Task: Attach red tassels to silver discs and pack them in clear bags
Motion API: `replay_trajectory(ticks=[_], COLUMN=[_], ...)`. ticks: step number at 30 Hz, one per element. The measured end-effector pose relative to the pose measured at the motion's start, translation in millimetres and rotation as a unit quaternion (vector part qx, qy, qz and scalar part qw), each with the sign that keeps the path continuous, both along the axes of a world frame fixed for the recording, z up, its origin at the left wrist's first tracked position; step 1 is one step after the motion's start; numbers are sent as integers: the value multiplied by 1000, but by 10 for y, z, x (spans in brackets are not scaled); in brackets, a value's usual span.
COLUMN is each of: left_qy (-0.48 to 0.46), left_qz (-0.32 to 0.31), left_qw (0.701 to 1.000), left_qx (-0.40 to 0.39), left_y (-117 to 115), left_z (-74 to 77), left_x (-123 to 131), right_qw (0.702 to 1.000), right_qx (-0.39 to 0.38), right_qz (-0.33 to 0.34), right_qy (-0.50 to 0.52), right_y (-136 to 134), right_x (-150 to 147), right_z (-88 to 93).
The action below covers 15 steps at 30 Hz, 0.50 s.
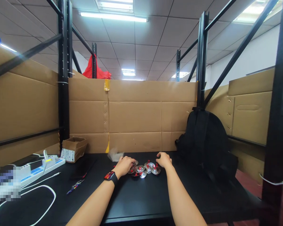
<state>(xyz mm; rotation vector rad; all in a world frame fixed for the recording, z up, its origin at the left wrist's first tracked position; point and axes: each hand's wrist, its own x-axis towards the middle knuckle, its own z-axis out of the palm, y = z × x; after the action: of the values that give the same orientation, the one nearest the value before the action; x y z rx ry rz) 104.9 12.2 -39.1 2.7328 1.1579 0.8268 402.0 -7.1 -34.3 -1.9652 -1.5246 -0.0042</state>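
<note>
Several small silver cymbals (140,169) with red loops at their centres lie in an overlapping cluster on the black tabletop (136,201). My left hand (124,165), with a black smartwatch (111,177) on its wrist, is at the cluster's left side. Its fingers are curled over a cymbal there, partly hiding it. Beside the cluster's right end is my right hand (164,160), its fingers bent but apart, with no object visible in it. A crumpled clear plastic bag (115,155) lies just behind my left hand.
A black backpack (205,141) stands at the right. On the left are an open cardboard box (74,149), a white power strip (42,169), a white cable (53,194) and a keychain (75,186). Cardboard panels (134,116) and black rack posts (63,94) enclose the tabletop.
</note>
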Motion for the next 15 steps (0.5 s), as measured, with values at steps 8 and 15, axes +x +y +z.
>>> replay_trajectory(ticks=[8,15], left_qy=[-19,-205], left_qz=[31,0], left_qw=[999,978], left_qx=[-20,-27], left_y=[-68,-47], left_z=[113,261], left_x=[-149,-337], right_qw=[994,888], right_qx=[87,129], right_qz=[60,362], right_qy=[25,254], right_y=[-93,-208], right_x=[-168,-838], right_z=[216,369])
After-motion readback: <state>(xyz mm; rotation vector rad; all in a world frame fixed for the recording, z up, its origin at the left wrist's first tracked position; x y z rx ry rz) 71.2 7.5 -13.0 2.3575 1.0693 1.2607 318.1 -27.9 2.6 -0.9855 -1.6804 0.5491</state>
